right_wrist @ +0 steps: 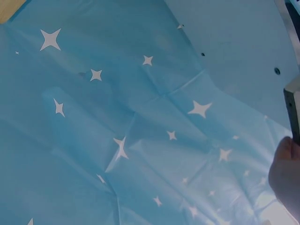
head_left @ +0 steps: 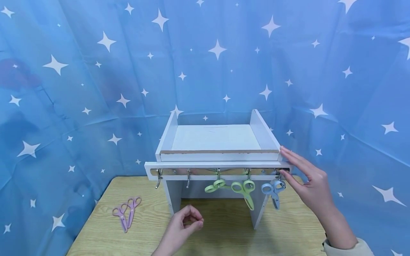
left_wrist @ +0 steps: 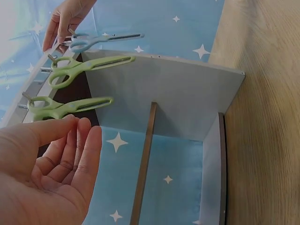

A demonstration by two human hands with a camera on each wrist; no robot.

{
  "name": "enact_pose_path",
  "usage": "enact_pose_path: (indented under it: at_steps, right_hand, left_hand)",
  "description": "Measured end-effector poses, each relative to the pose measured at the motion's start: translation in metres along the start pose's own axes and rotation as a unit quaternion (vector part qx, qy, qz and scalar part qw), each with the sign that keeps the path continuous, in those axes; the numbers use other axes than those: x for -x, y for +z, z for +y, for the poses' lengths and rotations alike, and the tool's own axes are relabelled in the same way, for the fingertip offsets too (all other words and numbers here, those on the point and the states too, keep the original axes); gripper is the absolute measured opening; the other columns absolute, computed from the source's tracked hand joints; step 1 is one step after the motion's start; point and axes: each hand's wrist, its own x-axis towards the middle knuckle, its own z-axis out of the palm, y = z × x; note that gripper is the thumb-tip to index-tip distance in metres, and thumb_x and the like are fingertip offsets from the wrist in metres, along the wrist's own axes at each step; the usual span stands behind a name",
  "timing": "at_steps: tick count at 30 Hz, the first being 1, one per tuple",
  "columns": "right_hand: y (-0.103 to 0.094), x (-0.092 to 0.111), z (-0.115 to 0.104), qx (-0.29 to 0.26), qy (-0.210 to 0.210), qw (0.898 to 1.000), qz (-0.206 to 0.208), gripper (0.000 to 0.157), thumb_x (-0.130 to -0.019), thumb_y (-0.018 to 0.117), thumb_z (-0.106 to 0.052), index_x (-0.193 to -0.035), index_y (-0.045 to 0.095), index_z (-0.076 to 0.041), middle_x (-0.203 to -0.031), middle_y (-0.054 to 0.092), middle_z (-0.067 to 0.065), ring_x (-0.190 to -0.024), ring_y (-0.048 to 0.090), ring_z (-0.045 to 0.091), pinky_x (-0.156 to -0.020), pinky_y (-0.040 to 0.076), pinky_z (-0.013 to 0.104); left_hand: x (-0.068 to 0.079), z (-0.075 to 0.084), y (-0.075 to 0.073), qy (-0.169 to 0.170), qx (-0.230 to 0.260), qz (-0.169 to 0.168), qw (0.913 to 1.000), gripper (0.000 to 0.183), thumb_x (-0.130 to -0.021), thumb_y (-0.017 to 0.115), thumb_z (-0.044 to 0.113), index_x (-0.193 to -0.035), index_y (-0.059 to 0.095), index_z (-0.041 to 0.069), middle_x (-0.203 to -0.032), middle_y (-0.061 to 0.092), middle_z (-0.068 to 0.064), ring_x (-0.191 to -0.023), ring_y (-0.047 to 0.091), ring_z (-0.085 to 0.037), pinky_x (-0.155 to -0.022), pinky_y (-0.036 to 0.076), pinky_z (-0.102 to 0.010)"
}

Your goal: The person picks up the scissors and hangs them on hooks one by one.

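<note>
A white shelf (head_left: 217,156) carries a hook rail (head_left: 201,172) along its front. Two green scissors (head_left: 246,193) hang from neighbouring hooks, and blue scissors (head_left: 273,192) hang from the rightmost one. The two leftmost hooks are bare. My right hand (head_left: 309,181) holds the rail's right end, thumb on its front, a fingertip against the shelf's side. Below the rail is my left hand (head_left: 184,225), loosely curled and holding nothing. In the left wrist view its fingertips overlap the nearer green scissors (left_wrist: 51,108).
Two purple scissors (head_left: 125,214) lie together on the wooden table (head_left: 148,199), left of the shelf. The shelf's side panels (left_wrist: 164,93) reach down to the tabletop. A blue curtain with white stars (head_left: 205,71) surrounds the table at the back and sides.
</note>
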Motion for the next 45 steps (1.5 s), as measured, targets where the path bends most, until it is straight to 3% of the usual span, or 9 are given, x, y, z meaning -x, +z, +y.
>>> enact_pose_path:
  at_steps: [8,13,17,27,32,36,40,45]
  right_hand:
    - [-0.001,0.002,0.004,0.0,0.001,1.0,-0.003,0.05,-0.08,0.079,0.001,-0.128,0.065,0.002,-0.135,0.065,0.015,-0.129,0.055,-0.003,-0.102,0.043,0.005]
    - [-0.001,0.001,0.002,0.0,-0.003,1.0,0.0,0.048,-0.083,0.079,-0.004,-0.128,0.065,0.003,-0.134,0.065,0.015,-0.129,0.056,-0.003,-0.101,0.043,0.005]
    - [-0.001,0.001,0.002,0.002,-0.005,1.0,-0.002,0.049,-0.081,0.079,-0.001,-0.128,0.065,0.003,-0.134,0.065,0.016,-0.129,0.055,-0.003,-0.101,0.043,0.004]
    - [0.0,0.002,0.005,0.001,-0.001,1.0,-0.003,0.049,-0.082,0.08,-0.005,-0.128,0.066,0.002,-0.135,0.065,0.014,-0.129,0.056,-0.002,-0.102,0.043,0.005]
    - [-0.001,0.002,0.006,-0.004,0.003,1.0,-0.008,0.05,-0.081,0.08,-0.001,-0.128,0.066,0.002,-0.135,0.065,0.015,-0.13,0.056,-0.001,-0.102,0.043,0.005]
    - [-0.001,0.002,0.005,0.002,-0.001,1.0,-0.007,0.046,-0.085,0.078,-0.01,-0.128,0.066,0.001,-0.135,0.065,0.015,-0.13,0.056,-0.002,-0.103,0.042,0.006]
    - [0.0,0.002,0.002,0.007,-0.007,1.0,-0.002,0.045,-0.089,0.076,-0.018,-0.127,0.066,0.002,-0.134,0.065,0.015,-0.129,0.055,-0.003,-0.104,0.042,0.006]
    - [0.0,0.0,0.0,0.01,-0.006,1.0,0.001,0.044,-0.087,0.076,-0.013,-0.126,0.066,0.004,-0.133,0.065,0.016,-0.129,0.054,-0.004,-0.104,0.041,0.005]
  left_hand:
    - [0.002,-0.016,-0.012,0.013,-0.024,0.028,0.9992,0.016,-0.088,0.073,0.009,-0.098,0.064,-0.001,-0.095,0.07,-0.019,-0.081,0.063,-0.001,-0.073,0.056,-0.019]
    - [0.001,-0.028,-0.024,0.0,-0.046,0.048,0.9978,0.015,-0.088,0.073,0.007,-0.097,0.065,-0.001,-0.093,0.07,-0.018,-0.08,0.062,0.0,-0.071,0.056,-0.018]
    - [0.0,-0.037,-0.037,-0.017,-0.069,0.067,0.9952,0.015,-0.088,0.072,0.008,-0.097,0.065,-0.002,-0.091,0.071,-0.015,-0.077,0.062,0.001,-0.068,0.055,-0.018]
    - [0.001,-0.052,-0.075,-0.01,-0.114,0.073,0.9908,0.011,-0.09,0.072,0.011,-0.097,0.07,0.003,-0.097,0.074,-0.014,-0.084,0.065,0.0,-0.075,0.055,-0.02]
    - [0.002,-0.064,-0.095,-0.038,-0.15,0.125,0.9801,0.008,-0.088,0.073,0.008,-0.095,0.07,0.006,-0.094,0.075,-0.009,-0.082,0.064,0.002,-0.077,0.055,-0.019]
    - [0.005,-0.075,-0.11,-0.075,-0.175,0.172,0.9665,0.008,-0.087,0.074,0.007,-0.094,0.071,0.007,-0.09,0.074,-0.003,-0.079,0.063,0.002,-0.075,0.054,-0.018]
    - [0.01,-0.089,-0.128,-0.094,-0.188,0.202,0.9565,0.012,-0.088,0.073,0.005,-0.099,0.072,0.002,-0.092,0.074,-0.008,-0.079,0.065,0.001,-0.073,0.055,-0.018]
    - [0.019,-0.109,-0.152,-0.115,-0.223,0.237,0.9384,0.02,-0.09,0.072,0.008,-0.108,0.071,-0.003,-0.1,0.075,-0.015,-0.079,0.063,0.007,-0.073,0.054,-0.015]
